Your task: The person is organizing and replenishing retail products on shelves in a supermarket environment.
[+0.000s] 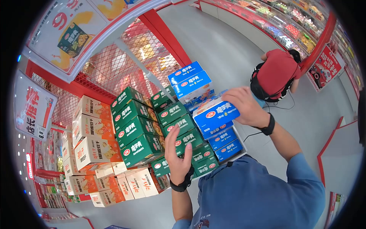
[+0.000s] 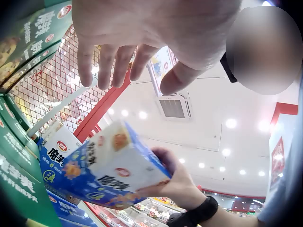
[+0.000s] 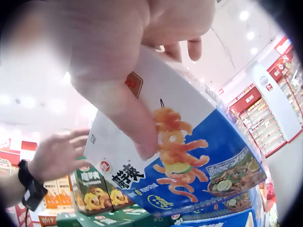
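Observation:
My right hand (image 1: pixel 246 107) grips a blue and white snack box (image 1: pixel 216 115) by its end. In the right wrist view the thumb presses flat on the box's printed side (image 3: pixel 175 156) and the other fingers reach over its far edge. The box is tilted above a stack of similar blue boxes (image 1: pixel 225 147). My left hand (image 1: pixel 178 162) is held up with spread fingers and nothing in it, over green snack boxes (image 1: pixel 183 128). In the left wrist view that hand (image 2: pixel 151 38) hangs apart from the held box (image 2: pixel 118 165).
More blue boxes (image 1: pixel 190 82) stand at the back of the display. Taller green stacks (image 1: pixel 139 149) and orange-white boxes (image 1: pixel 97 152) rise to the left. A white post (image 1: pixel 141 65) holds an overhead sign. A person in red (image 1: pixel 276 72) crouches in the aisle beside shelves.

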Demonstrator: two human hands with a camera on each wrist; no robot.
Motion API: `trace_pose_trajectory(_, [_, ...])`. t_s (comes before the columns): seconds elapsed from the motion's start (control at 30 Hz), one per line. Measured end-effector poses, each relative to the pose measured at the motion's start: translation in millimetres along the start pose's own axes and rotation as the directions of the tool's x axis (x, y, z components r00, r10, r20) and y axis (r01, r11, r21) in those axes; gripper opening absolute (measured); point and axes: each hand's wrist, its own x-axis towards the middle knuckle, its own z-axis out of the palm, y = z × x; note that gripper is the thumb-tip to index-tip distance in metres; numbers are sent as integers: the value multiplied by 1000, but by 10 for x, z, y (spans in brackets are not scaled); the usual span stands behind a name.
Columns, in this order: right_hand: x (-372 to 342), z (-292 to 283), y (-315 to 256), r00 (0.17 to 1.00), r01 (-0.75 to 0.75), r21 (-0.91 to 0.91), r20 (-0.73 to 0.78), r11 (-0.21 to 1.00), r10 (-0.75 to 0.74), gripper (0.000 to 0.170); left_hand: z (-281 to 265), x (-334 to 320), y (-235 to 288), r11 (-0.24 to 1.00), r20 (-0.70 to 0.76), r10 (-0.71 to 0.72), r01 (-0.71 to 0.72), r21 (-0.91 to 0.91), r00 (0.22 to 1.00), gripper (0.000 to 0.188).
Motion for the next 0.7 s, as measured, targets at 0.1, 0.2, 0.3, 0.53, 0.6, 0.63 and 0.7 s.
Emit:
trace_pose_trajectory(0.1, [-230, -385, -84, 999, -51, 174, -6, 983, 53, 58, 38, -81, -96, 996, 38, -89, 88, 29, 995, 28])
trace_pose_trajectory(0.2, [-471, -575, -227, 985, -94, 223, 163, 970, 58, 56, 132, -100, -256, 993, 120, -53, 39, 116, 991, 19])
trace_pose_trajectory(0.3, [-737, -306, -387, 966, -169, 304, 242, 937, 96, 55, 291, -108, -338, 985, 184, -1, -31, 170, 983, 15])
trace_pose_trajectory(0.53, [-1176, 572, -395, 914, -333, 330, 341, 883, 217, 59, 561, -50, -522, 921, 394, 31, -180, 347, 918, 23])
trace_pose_trajectory(0.6, [-1177, 657, -321, 905, -331, 253, 356, 909, 231, 62, 578, -67, -602, 911, 412, 15, -182, 369, 911, 25])
trace_pose_trajectory(0.63, [-1170, 692, -295, 901, -329, 214, 364, 920, 238, 64, 578, -76, -630, 907, 420, 5, -181, 381, 908, 26])
trace_pose_trajectory(0.7, [-1150, 751, -244, 901, -337, 211, 354, 918, 250, 72, 574, -89, -659, 890, 452, -17, -193, 414, 892, 31])
